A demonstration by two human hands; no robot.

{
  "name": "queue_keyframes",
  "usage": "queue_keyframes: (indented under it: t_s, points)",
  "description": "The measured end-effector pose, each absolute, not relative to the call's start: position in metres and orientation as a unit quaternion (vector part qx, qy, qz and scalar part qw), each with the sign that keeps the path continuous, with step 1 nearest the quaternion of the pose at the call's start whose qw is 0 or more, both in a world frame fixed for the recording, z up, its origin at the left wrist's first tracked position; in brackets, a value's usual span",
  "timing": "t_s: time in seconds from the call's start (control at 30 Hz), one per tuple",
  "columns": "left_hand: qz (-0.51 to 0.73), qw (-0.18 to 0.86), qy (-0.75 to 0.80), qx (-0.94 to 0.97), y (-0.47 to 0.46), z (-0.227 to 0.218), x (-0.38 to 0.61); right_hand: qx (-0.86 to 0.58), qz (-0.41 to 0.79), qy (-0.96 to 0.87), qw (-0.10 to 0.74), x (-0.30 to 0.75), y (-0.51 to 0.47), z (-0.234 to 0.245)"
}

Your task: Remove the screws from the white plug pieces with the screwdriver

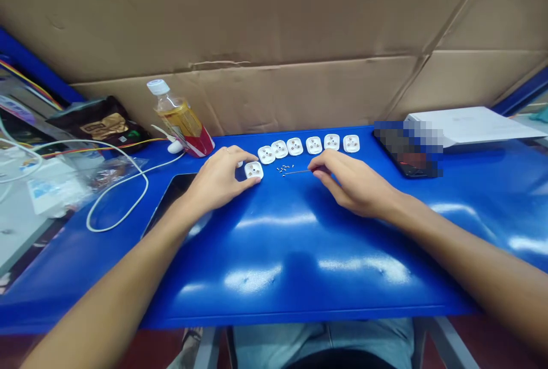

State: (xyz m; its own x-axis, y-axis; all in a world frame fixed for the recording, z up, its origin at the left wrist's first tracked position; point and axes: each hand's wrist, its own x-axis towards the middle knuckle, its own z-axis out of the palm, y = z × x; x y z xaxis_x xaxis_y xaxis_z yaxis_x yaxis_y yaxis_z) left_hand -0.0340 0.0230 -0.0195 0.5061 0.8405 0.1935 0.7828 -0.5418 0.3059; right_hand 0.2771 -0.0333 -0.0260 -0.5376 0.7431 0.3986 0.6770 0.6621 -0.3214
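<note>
My left hand (218, 177) grips a small white rounded-square plug housing (254, 171) between thumb and fingers, its metal-fitted face turned up. Part of another white piece shows behind those fingers. In my right hand (353, 183), fingertips pinch a thin screwdriver (298, 172) whose handle is mostly covered. Its shaft points left, and the tip is by a small scatter of screws (285, 168) on the blue table. I cannot tell whether a screw sits on the tip. Beyond the screws, several similar white housings (295, 147) lie in a rough row.
A drink bottle (182, 120) leans at the back left, near a looped white cable (115, 226) and a black pouch (107, 123). A dark flat device (165, 200) lies under my left forearm. To the right are a phone-like dark object (405, 157) and a white box (475, 123). Cardboard (274, 43) walls the back.
</note>
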Motion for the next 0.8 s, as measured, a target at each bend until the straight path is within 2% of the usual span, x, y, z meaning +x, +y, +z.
queue_keyframes:
  t_s: [0.2, 0.6, 0.8]
  points:
    - [0.188, 0.018, 0.470, 0.862, 0.026, -0.025, -0.035, -0.396, 0.045, -0.874, 0.279, 0.277, -0.034, -0.026]
    - [0.186, -0.003, 0.482, 0.856, 0.027, -0.028, -0.030, -0.401, 0.059, -0.878, 0.254, 0.276, -0.036, -0.025]
    - [0.200, -0.009, 0.493, 0.847, 0.029, -0.033, -0.030, -0.392, 0.046, -0.878, 0.271, 0.274, -0.037, -0.024]
